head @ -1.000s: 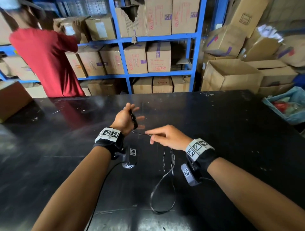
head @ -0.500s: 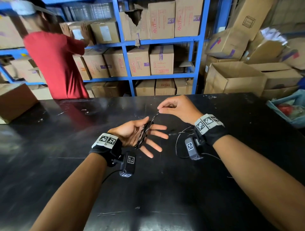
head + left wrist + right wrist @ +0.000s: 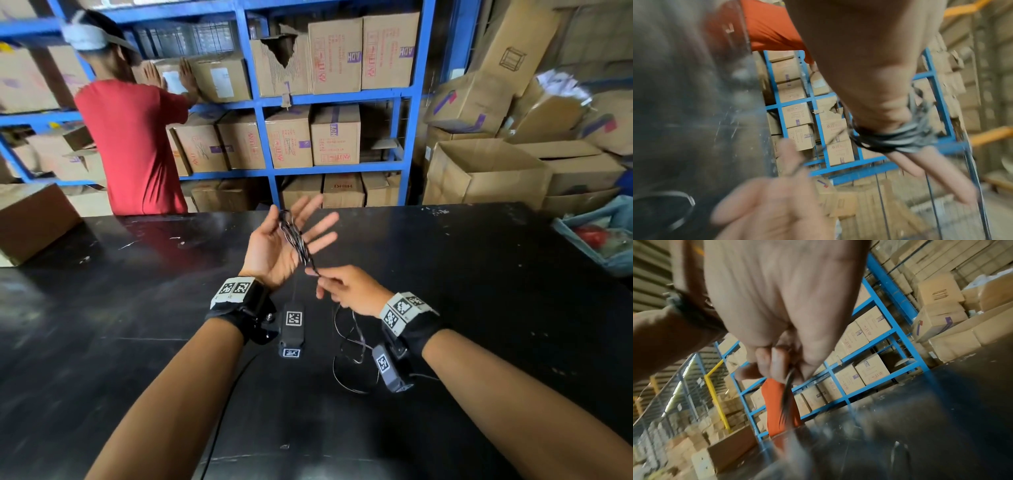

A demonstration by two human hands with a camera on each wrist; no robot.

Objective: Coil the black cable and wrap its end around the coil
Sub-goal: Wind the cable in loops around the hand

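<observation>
To the left of the hands a person in a red shirt is seen at the blue shelving, beyond the desk's far edge. The left hand is raised palm-up with fingers spread wide and straight; several turns of the black cable are looped around that hand, crossing the palm. Just right of it and lower, the right hand is closed in a pinch on the cable where it leaves the coil. Below the right hand, the loose remainder is seen lying in slack loops on the desk. The coiling step is judged to be under way, with a good share already wound. Next, another turn would need to be carried over the spread fingers with steady tension, slack being fed through the pinch, and enough tail kept for the final wrap. Open room is offered on every side of the hands; a blue bin sits well to the right.
</observation>
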